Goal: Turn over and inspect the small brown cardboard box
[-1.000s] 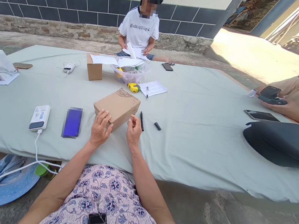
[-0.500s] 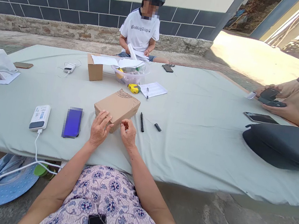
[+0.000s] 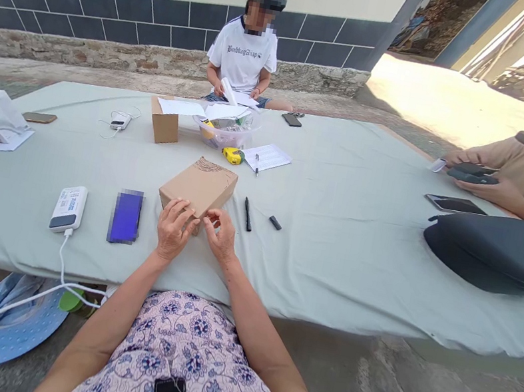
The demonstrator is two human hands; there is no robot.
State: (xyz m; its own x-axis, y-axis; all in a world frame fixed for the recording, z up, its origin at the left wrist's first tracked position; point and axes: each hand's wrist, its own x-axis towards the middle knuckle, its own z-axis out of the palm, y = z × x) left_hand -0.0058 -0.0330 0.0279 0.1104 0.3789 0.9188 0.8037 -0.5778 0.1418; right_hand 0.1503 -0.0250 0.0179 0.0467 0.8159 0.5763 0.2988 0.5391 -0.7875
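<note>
A brown cardboard box (image 3: 200, 186) with dark curved lines printed at its far corner sits on the cloth in front of me. My left hand (image 3: 174, 228) grips its near left edge, fingers bent over the top and thumb toward the front. At the near right corner, my right hand (image 3: 221, 233) has its thumb and index finger closed on the box's edge. The front face is mostly hidden behind my hands. Just right of the box lie a black pen (image 3: 248, 214) and a small black cap-like piece (image 3: 275, 223).
Left of me lie a white power bank (image 3: 69, 208) with a cable and a blue-screened phone (image 3: 126, 217). Beyond the box are a tape measure (image 3: 233, 155), a plastic basin (image 3: 212, 136) and another carton (image 3: 164, 127). A black case (image 3: 495, 254) lies right. Other people sit around the table.
The box has shifted slightly left and turned a little under my hands. My right hand has moved a bit left along its near right corner, fingers straighter than before.
</note>
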